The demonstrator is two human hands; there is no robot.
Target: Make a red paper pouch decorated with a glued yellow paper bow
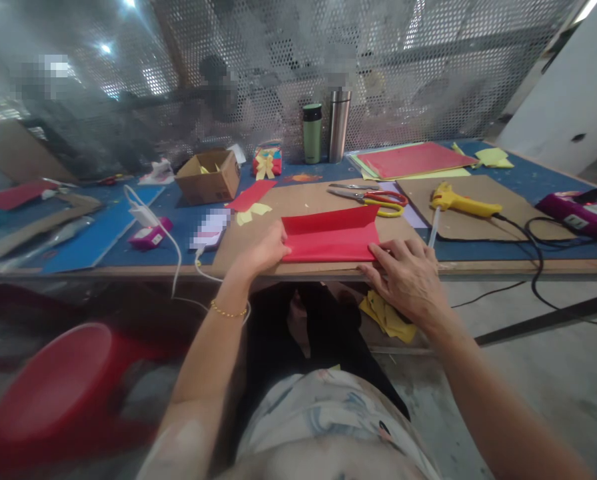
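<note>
A folded sheet of red paper (331, 237) lies at the table's front edge, its far flap standing up. My left hand (264, 250) pinches the sheet at its left end, fingers curled. At the right front corner, the thumb and fingers of my right hand (409, 275) hold the paper, with the thumb low by the table edge. Just behind the sheet are scissors with red and yellow handles (386, 200). A brown cardboard sheet (303, 200) lies beneath the paper.
A yellow glue gun (463, 201) rests on cardboard at right, its black cable trailing over the edge. A cardboard box (208, 183), a green tumbler (312, 137) and a steel flask (338, 127) stand behind. White cables hang at left beside a phone (209, 230). A red stool (58, 380) stands below.
</note>
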